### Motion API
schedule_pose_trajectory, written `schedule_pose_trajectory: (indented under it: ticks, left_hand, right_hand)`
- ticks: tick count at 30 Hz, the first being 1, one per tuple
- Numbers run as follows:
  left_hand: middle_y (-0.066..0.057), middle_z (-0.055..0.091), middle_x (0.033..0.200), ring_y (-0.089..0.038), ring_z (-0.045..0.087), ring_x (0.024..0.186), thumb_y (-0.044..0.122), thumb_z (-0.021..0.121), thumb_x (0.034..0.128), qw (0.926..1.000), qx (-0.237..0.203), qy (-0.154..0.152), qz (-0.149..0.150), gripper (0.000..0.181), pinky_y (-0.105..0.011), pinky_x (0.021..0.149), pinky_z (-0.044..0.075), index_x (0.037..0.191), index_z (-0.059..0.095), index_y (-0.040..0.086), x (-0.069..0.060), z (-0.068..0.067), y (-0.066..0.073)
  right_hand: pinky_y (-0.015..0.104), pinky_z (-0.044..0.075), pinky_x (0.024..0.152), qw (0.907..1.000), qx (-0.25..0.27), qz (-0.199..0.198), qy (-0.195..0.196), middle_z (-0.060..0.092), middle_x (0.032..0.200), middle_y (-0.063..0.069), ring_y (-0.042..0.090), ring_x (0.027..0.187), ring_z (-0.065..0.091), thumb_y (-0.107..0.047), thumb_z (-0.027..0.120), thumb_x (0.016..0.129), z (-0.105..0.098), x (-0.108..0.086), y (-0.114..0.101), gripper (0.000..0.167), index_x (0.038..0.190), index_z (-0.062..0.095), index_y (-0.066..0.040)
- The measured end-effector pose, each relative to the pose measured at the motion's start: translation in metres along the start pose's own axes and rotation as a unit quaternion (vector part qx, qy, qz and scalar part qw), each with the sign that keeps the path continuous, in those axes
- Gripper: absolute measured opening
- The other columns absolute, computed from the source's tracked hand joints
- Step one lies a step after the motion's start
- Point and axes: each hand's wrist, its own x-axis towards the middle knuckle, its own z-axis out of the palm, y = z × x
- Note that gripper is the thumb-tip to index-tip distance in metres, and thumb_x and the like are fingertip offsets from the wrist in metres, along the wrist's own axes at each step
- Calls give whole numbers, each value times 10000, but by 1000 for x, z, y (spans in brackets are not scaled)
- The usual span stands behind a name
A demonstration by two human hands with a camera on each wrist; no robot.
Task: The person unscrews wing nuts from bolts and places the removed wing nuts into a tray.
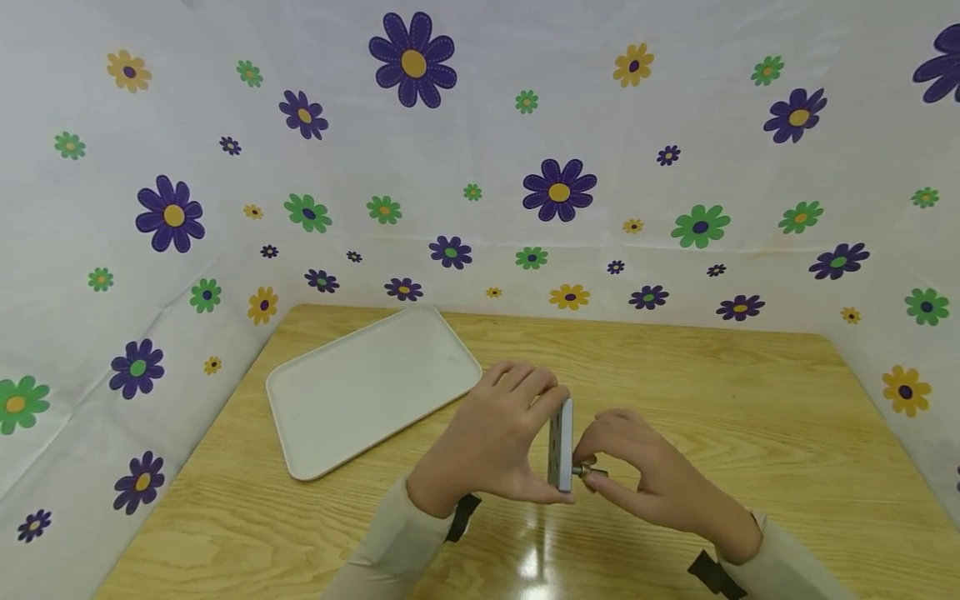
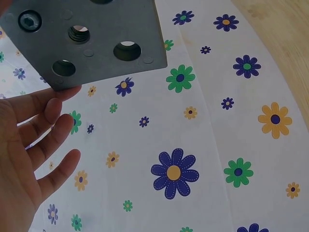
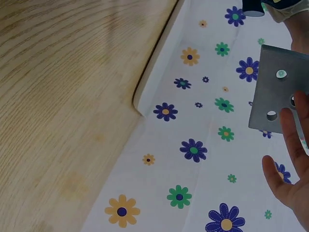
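Note:
A grey metal plate (image 1: 565,446) with several round holes stands on edge above the table. My left hand (image 1: 491,437) grips it by its upper and lower edges, fingers on top and thumb below. Against the plate's right face, my right hand (image 1: 648,467) pinches a small bolt-like metal piece (image 1: 589,472) between thumb and fingers; how far it sits in a hole is hidden. In the left wrist view the plate (image 2: 106,43) shows one hole filled by a round socket-head screw (image 2: 30,21). The right wrist view shows the plate (image 3: 270,94) partly behind the right fingers.
A white rectangular tray (image 1: 375,392) lies at the left back of the wooden table (image 1: 712,392), just beyond the left hand. White flower-print cloth (image 1: 480,150) rises behind the table and along both sides. Dark straps (image 1: 463,517) sit at the wrists.

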Motion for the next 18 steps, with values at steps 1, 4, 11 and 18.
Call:
schedule_pose_trajectory:
  ticks: [1, 4, 11, 18]
  left_hand:
    - [28, 573, 976, -140, 540, 904, 881, 590, 478, 10000, 10, 15, 15, 921, -314, 860, 454, 1041, 622, 152, 0, 0, 0]
    - [26, 573, 972, -140, 541, 902, 890, 572, 487, 10000, 39, 50, 52, 922, -313, 851, 455, 1034, 619, 149, 0, 0, -1]
    - [29, 564, 974, -141, 533, 909, 879, 591, 472, 10000, 1, -13, -36, 914, -315, 853, 447, 1030, 616, 156, -1, 0, -1]
    - [30, 567, 974, -141, 534, 908, 866, 605, 474, 10000, 3, -40, -73, 907, -314, 857, 447, 1037, 620, 155, -1, 0, -1]
  right_hand:
    - [298, 343, 971, 10000, 41, -16, 16, 613, 946, -63, 85, 907, 548, -160, 586, 916, 0, 0, 0, 98, 1010, 611, -150]
    - [297, 336, 1003, 9996, -91, -213, 169, 610, 900, -48, 74, 857, 545, -202, 580, 925, 3, 0, 0, 95, 960, 619, -123]
    - [392, 393, 921, 9721, -1735, -1367, 792, 641, 801, -12, 135, 768, 587, -208, 528, 948, 9, 4, -1, 215, 824, 654, -85]
    - [425, 393, 894, 9722, -1929, -1208, 554, 651, 878, 3, 158, 835, 599, -280, 516, 952, 7, 3, -3, 234, 917, 649, -91]
